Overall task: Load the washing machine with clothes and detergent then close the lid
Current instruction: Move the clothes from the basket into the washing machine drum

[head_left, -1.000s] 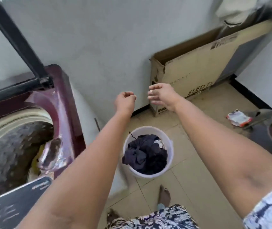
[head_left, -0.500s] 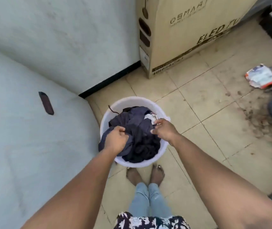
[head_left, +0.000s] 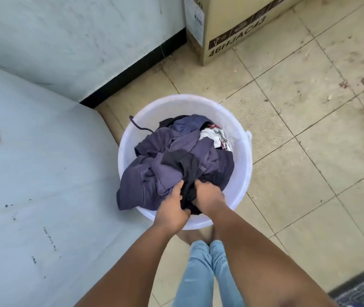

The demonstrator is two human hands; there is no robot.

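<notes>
Head view: fingers of left hand and right hand clench a black garment at the near edge of the clothes heaped in a white bucket. Bucket stands on stained beige floor tiles, beside the pale washing machine side. Cardboard box against wall.

She has bent right down over the white bucket, and both hands, left hand and right hand (apart a moment ago), now bunch together on a black garment at its near edge.
</notes>
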